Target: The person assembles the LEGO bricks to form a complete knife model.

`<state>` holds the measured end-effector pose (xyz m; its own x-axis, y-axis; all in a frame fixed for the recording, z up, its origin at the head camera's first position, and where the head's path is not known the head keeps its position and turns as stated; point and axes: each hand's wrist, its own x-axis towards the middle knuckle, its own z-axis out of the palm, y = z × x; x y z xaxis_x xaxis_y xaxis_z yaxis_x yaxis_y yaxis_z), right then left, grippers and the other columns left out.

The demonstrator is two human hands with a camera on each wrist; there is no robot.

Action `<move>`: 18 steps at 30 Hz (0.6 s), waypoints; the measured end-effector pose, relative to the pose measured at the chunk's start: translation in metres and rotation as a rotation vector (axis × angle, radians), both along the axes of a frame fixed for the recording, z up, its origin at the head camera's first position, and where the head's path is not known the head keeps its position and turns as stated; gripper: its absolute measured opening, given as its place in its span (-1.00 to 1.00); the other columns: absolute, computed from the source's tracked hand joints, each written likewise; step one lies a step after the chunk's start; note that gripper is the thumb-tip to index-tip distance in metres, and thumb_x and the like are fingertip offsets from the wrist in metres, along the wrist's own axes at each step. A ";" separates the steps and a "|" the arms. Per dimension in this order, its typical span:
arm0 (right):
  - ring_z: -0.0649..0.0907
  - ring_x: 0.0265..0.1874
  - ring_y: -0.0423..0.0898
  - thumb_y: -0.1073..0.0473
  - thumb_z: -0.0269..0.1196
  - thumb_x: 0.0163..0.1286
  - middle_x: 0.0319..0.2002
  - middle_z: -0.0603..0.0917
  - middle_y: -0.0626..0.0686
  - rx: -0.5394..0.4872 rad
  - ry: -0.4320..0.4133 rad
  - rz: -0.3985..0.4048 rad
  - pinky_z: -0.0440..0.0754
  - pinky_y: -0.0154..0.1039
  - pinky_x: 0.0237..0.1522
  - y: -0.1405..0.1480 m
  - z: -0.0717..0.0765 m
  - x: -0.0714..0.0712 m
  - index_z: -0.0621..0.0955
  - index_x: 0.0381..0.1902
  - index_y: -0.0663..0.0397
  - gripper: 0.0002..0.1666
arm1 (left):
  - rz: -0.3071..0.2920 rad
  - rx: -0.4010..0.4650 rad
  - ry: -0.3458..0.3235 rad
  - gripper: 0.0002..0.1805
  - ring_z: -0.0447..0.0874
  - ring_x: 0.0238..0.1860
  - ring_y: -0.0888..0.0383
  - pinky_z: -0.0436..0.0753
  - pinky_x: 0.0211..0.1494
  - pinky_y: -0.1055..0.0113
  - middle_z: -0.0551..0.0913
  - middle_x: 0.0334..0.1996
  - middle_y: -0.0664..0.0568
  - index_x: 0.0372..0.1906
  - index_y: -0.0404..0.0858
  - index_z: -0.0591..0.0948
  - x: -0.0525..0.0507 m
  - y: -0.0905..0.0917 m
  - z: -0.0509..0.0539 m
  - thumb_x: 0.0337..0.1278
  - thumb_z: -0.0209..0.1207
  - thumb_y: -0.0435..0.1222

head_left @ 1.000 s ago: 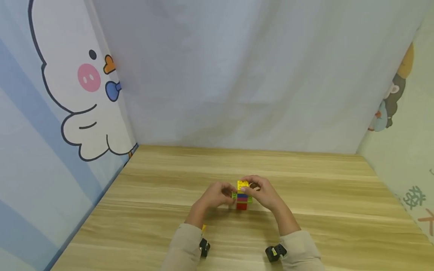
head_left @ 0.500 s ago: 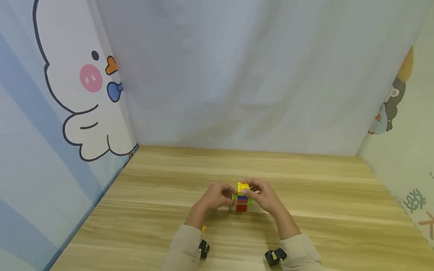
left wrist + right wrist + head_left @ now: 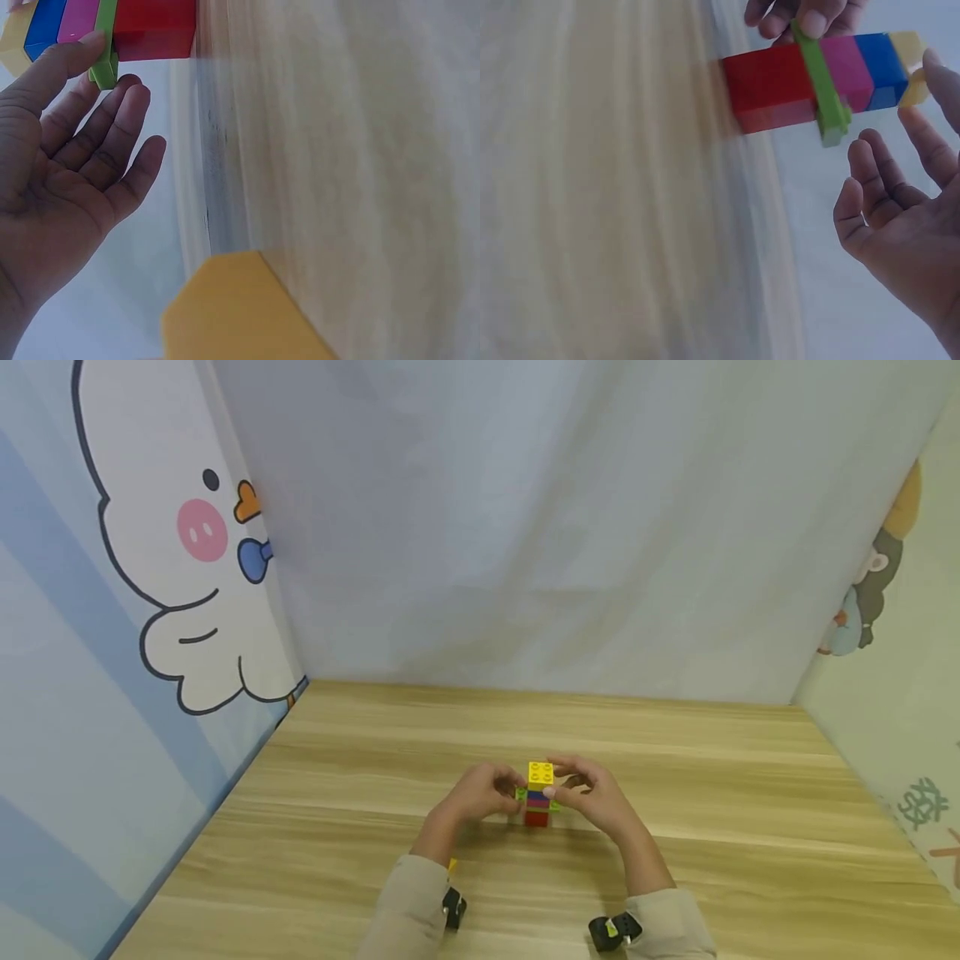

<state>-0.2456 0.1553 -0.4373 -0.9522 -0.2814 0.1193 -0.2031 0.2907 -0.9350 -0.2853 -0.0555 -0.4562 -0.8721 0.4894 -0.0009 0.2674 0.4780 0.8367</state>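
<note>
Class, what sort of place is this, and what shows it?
Probably a screened-off play or recording corner: a wood-grain table bears a toy-block tower, a plain pale curtain hangs behind, and a cartoon-printed panel stands at the left.

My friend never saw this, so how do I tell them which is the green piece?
Find the wood-grain table, then the tower of blocks between the left hand and the right hand. Start at the red block at the bottom; the green piece sits right on top, under the pink block. It's thinner than its neighbours and pokes out on both sides.
</note>
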 end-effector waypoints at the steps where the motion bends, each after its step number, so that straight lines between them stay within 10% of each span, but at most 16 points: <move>1: 0.49 -0.15 0.10 0.19 0.30 0.24 0.02 0.47 0.28 -0.001 -0.018 -0.008 0.53 -0.12 -0.23 0.000 0.002 0.003 0.46 0.18 0.24 -0.44 | -0.001 0.003 0.001 -0.71 0.56 -0.32 0.18 0.56 -0.22 0.33 0.61 -0.38 0.08 -0.18 -0.32 0.63 0.000 0.000 0.000 -0.11 0.35 -0.44; 18: 0.47 -0.17 0.06 0.16 0.39 0.13 -0.02 0.52 0.17 -0.057 -0.076 -0.004 0.51 -0.14 -0.24 0.007 -0.032 -0.013 0.49 0.14 0.22 -0.39 | -0.004 0.005 0.015 -0.71 0.55 -0.33 0.17 0.56 -0.23 0.32 0.61 -0.38 0.07 -0.19 -0.32 0.63 -0.001 0.001 0.002 -0.13 0.36 -0.43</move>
